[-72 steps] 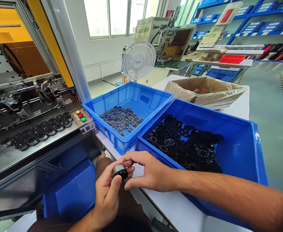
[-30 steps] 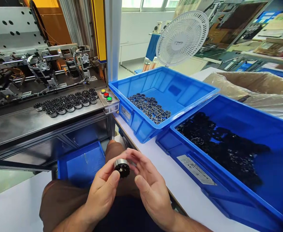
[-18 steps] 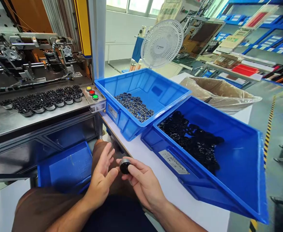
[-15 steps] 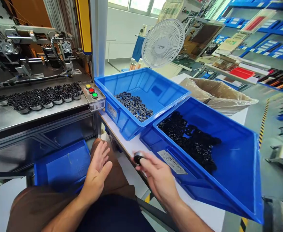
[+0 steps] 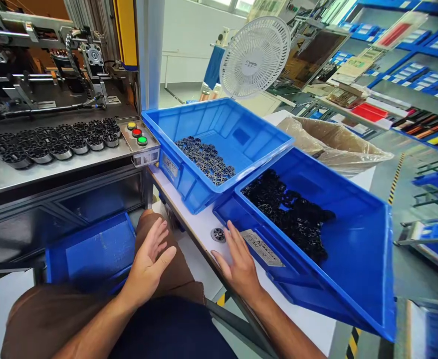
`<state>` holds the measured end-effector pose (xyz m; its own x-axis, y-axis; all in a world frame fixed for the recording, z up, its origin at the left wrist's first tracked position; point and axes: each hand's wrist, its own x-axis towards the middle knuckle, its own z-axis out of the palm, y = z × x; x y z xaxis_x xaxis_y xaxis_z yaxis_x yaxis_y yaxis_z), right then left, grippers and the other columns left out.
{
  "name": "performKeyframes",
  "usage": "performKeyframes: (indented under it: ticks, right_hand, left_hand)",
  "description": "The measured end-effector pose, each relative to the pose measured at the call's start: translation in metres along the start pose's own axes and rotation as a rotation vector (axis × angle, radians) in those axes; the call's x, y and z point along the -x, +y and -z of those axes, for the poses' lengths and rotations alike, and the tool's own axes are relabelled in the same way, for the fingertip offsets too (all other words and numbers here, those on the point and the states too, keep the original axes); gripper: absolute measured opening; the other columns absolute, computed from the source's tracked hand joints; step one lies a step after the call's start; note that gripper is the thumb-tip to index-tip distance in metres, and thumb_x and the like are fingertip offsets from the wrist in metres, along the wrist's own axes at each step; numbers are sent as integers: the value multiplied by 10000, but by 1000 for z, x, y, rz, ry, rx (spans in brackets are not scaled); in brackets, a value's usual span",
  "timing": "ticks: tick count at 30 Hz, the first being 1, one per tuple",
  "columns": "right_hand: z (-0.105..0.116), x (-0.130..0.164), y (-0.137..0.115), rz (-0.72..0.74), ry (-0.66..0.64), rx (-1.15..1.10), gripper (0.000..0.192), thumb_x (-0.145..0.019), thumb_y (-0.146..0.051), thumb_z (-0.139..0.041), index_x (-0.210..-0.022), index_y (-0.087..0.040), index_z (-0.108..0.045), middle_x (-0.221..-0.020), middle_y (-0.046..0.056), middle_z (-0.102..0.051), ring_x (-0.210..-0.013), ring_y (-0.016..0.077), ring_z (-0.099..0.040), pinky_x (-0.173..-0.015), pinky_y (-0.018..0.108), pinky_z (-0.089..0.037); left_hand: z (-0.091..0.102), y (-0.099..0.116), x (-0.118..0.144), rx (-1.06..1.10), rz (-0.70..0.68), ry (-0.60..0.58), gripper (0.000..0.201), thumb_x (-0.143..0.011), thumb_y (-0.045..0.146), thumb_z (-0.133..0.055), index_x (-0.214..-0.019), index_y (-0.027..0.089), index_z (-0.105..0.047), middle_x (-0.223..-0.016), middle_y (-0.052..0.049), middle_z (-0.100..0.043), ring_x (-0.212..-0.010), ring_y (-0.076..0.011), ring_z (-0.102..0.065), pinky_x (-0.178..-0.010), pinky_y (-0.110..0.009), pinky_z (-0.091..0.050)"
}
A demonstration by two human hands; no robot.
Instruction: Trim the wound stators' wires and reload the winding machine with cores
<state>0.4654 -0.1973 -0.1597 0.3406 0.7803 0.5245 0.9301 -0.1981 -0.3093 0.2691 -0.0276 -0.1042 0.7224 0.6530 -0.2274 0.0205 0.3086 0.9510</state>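
A small round black part with a metal rim (image 5: 218,234) lies on the white tabletop (image 5: 204,227) near its edge. Just beside it is my right hand (image 5: 239,262), fingers stretched out and nothing held. Above my lap, my left hand (image 5: 146,264) is empty too, its fingers spread. The nearer blue bin (image 5: 353,279) holds a heap of black parts (image 5: 297,219). In the farther blue bin (image 5: 200,197), round metal-rimmed parts (image 5: 207,159) sit in a group along the near left side.
Rows of similar round parts (image 5: 60,144) stand on the machine's metal ledge (image 5: 2,177), left of a button box (image 5: 146,155). A white fan (image 5: 254,57) rises behind the bins. A lined carton (image 5: 338,144) is at the back. A blue tray (image 5: 92,254) sits low at left.
My right hand has let go of the round part, which now lies on the white tabletop, and its fingers have opened. My left hand stays spread above my lap. The view has shifted slightly.
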Motion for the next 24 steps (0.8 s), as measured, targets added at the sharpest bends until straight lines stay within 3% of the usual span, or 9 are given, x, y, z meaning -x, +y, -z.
performKeyframes:
  ticks: [3,7,12,14,16,19,20,22,24]
  right_hand:
    - [-5,-1,0,12,-52,-15,668,-930,-242,-633,-1531,-169,-350,-1501,215,-470,-1371,371,-481,-1057,603,-500]
    - [-13,7,-6,42,-24,-47,445,-909,-183,-655,-1348,-177,-584,-1241,188,-680,-1152,332,-657,-946,537,-593]
    - [0,-1,-25,35,24,-113,299,-929,-132,-598,-1219,-178,-661,-1116,133,-736,-1015,256,-723,-864,411,-646]
    - [19,-13,-31,-8,73,-140,318,-929,-140,-603,-1242,-180,-647,-1143,124,-734,-1032,248,-724,-874,397,-644]
    - [37,-24,-33,-46,208,-128,417,-897,-111,-641,-1304,-198,-618,-1223,116,-711,-1098,259,-703,-945,426,-613]
    - [45,-28,-27,12,390,-13,640,-850,-44,-664,-1442,-227,-505,-1369,119,-630,-1225,296,-633,-1021,492,-558]
    - [41,-25,-24,65,351,23,678,-863,-54,-647,-1487,-221,-442,-1397,130,-606,-1253,306,-612,-1008,499,-563]
    - [26,-16,-17,143,133,60,705,-908,-125,-615,-1547,-179,-322,-1435,171,-562,-1311,335,-560,-982,524,-574]
    - [11,-6,-12,139,-42,77,744,-928,-206,-614,-1570,-137,-244,-1468,211,-514,-1366,365,-494,-999,567,-553]
  left_hand:
    - [-1,-2,-2,7,42,-6,817,-870,463,-667,-1546,237,-268,-1612,-151,-343,-1455,-282,-377,-1183,-453,-316]
    - [-1,-3,-2,34,46,4,802,-843,462,-698,-1518,227,-334,-1583,-160,-395,-1435,-301,-410,-1168,-465,-339]
    - [0,-3,-2,50,59,0,765,-820,460,-723,-1470,200,-414,-1545,-177,-450,-1406,-311,-451,-1162,-485,-345]
    - [0,-2,-3,49,69,-4,750,-816,458,-728,-1454,193,-437,-1528,-180,-473,-1397,-313,-462,-1157,-489,-351]
    - [1,-2,-3,43,67,-9,732,-817,448,-730,-1444,192,-451,-1516,-177,-491,-1395,-309,-466,-1156,-485,-356]
    - [2,-1,-3,37,55,-15,715,-831,433,-721,-1448,197,-447,-1512,-168,-498,-1396,-296,-468,-1161,-474,-355]
    - [2,-1,-3,37,54,-15,717,-832,430,-720,-1452,199,-443,-1510,-166,-501,-1396,-295,-468,-1161,-473,-355]
    - [2,-2,-3,37,63,-13,728,-830,428,-723,-1460,201,-436,-1503,-167,-510,-1398,-298,-466,-1158,-478,-358]
    - [2,-1,-3,30,73,-18,735,-826,425,-730,-1461,198,-438,-1496,-175,-516,-1398,-302,-465,-1156,-484,-359]
